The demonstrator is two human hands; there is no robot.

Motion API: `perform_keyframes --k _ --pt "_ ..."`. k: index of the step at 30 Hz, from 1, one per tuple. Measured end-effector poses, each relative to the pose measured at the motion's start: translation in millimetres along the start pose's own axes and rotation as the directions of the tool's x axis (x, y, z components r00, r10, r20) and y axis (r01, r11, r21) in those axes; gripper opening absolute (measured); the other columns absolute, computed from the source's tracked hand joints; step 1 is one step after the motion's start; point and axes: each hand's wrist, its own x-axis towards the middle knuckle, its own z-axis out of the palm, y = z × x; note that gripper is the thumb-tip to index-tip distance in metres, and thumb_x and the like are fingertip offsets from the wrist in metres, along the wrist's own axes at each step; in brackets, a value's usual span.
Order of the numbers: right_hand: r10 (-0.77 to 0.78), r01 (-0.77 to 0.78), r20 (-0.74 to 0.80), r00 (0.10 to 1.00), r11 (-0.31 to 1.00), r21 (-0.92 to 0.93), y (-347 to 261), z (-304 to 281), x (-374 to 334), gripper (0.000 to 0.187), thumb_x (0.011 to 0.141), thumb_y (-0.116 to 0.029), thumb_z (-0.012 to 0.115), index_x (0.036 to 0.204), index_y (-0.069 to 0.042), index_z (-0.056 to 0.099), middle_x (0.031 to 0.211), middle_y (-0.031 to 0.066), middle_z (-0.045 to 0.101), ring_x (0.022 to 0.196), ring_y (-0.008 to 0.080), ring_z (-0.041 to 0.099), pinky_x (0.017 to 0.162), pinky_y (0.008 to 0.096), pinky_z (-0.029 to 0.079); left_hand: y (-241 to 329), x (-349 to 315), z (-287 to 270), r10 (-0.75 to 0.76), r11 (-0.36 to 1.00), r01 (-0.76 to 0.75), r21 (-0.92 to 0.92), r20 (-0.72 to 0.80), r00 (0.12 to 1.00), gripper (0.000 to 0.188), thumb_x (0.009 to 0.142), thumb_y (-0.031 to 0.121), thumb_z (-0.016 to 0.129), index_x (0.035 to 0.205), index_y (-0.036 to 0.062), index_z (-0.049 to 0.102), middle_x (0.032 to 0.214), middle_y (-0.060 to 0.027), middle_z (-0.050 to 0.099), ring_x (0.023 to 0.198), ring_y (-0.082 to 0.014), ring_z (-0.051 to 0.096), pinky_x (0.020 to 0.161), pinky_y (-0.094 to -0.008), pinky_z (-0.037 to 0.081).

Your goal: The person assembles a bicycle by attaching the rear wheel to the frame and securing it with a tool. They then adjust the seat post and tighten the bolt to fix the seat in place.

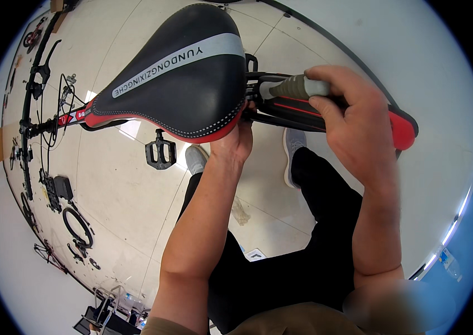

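Observation:
A black bicycle saddle (172, 78) with red edging and a light grey stripe lies across the upper middle, its nose toward the left. My left hand (235, 142) reaches beneath its rear edge; the fingers are hidden there. Just behind the saddle, my right hand (354, 111) is closed round the end of a hand tool with an olive-and-grey grip (292, 87). The tool's other end meets dark parts by the saddle's rear, too hidden to show its tip. Below the tool runs a black rear mudguard (292, 114) with a red end (401, 131).
The bicycle's handlebar (27, 123) and cables stand at the left. A black pedal (160, 153) sticks out below the saddle. Several bicycle parts, including a black ring (77, 228), lie on the tiled floor (130, 206). A plastic bottle (450, 265) is at the far right.

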Motion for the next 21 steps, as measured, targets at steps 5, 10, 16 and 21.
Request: perform_keyframes --k 5,10,16,21 --pt "-0.113 0.112 -0.025 0.993 0.993 -0.024 4.2 -1.3 3.9 0.018 0.082 0.005 0.068 0.099 0.001 0.069 0.087 0.0154 0.069 0.08 0.0325 0.064 0.074 0.0398 0.049 0.0 1.0 -0.8 -0.008 1.0 0.009 -0.021 0.016 1.0 0.03 0.093 -0.007 0.053 0.122 0.001 0.054 0.106 -0.0113 0.058 0.092 -0.0233 0.057 0.095 -0.0373 0.047" --pt "-0.127 0.123 -0.048 0.991 0.99 -0.071 5.6 -0.1 4.3 0.014 0.08 0.002 0.068 0.093 0.0 0.069 0.083 0.0164 0.069 0.08 0.0381 0.064 0.078 0.044 0.047 0.6 -3.2 4.2 -0.002 1.0 0.002 0.012 -0.027 1.0 0.026 0.094 -0.006 0.053 0.119 0.0026 0.055 0.108 -0.0114 0.059 0.092 -0.0241 0.058 0.095 -0.0384 0.047" --pt "-0.095 0.091 -0.043 0.995 0.991 -0.101 1.4 1.7 5.3 0.011 0.081 0.0 0.068 0.092 0.001 0.069 0.079 0.0171 0.068 0.078 0.037 0.064 0.082 0.0432 0.046 0.2 -1.5 1.3 0.015 1.0 -0.015 0.025 0.0 1.0 0.023 0.096 -0.007 0.053 0.117 0.0028 0.056 0.108 -0.0115 0.059 0.093 -0.0243 0.058 0.094 -0.0393 0.047" --pt "-0.082 0.074 -0.066 0.994 0.991 -0.112 1.3 4.6 4.9 0.01 0.082 -0.001 0.068 0.092 0.002 0.069 0.076 0.0179 0.067 0.078 0.0373 0.063 0.083 0.0432 0.046 -0.2 -0.2 1.1 0.024 0.999 -0.025 0.043 0.02 1.0 0.023 0.097 -0.006 0.052 0.117 0.0022 0.056 0.108 -0.0115 0.06 0.092 -0.0238 0.058 0.094 -0.0388 0.047"
